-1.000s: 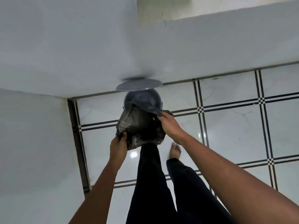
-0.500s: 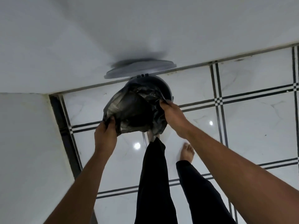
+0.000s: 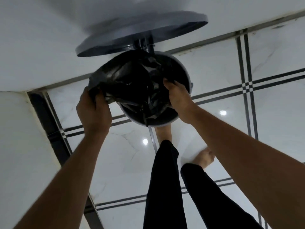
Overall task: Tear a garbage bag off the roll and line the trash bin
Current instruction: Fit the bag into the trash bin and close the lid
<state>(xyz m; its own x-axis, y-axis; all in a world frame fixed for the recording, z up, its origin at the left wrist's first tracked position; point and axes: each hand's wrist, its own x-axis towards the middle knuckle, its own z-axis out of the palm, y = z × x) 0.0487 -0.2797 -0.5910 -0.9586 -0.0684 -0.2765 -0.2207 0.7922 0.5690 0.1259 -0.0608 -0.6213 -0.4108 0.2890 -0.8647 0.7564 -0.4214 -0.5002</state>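
A round grey pedal trash bin [image 3: 184, 70] stands on the tiled floor against the wall, its lid [image 3: 140, 32] raised. A crumpled black garbage bag [image 3: 130, 81] hangs into the bin's mouth and spills over the left rim. My left hand [image 3: 94, 111] grips the bag's edge at the left side of the bin. At the right rim, my right hand [image 3: 178, 100] holds the bag's opposite edge, fingers curled inside. The bin's bottom is hidden by the bag. No roll is in view.
White walls [image 3: 41, 47] close in behind and to the left of the bin, forming a corner. My bare left foot [image 3: 163, 133] rests by the pedal, my right foot [image 3: 204, 157] behind it. White glossy floor tiles [image 3: 247, 129] stretch to the right.
The view has moved closer and lower over the bin. Both hands have brought the bag down from above the bin into its mouth, spreading it wider.
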